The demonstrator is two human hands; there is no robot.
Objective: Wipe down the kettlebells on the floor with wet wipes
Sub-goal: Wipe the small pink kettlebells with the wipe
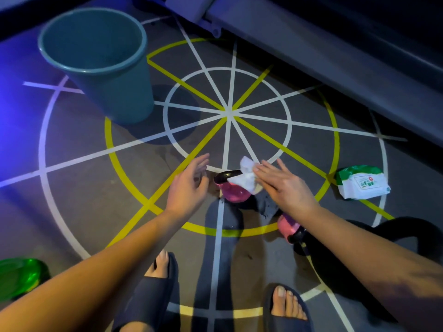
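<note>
A small pink kettlebell (233,192) with a black handle stands on the floor in front of me. A white wet wipe (244,174) lies over its handle and top, held at the fingertips of my right hand (281,182). My left hand (189,180) hovers just left of the kettlebell, fingers apart and empty, not touching it. A second pink kettlebell (288,227) with a black handle sits partly hidden under my right forearm. A large black kettlebell (359,255) stands at the right, behind that arm.
A teal plastic bucket (100,65) stands at the back left. A green and white wet wipe pack (362,184) lies on the floor to the right. A green object (19,276) sits at the lower left edge. My feet in dark slippers (153,291) are below. A grey equipment base (311,49) runs along the back right.
</note>
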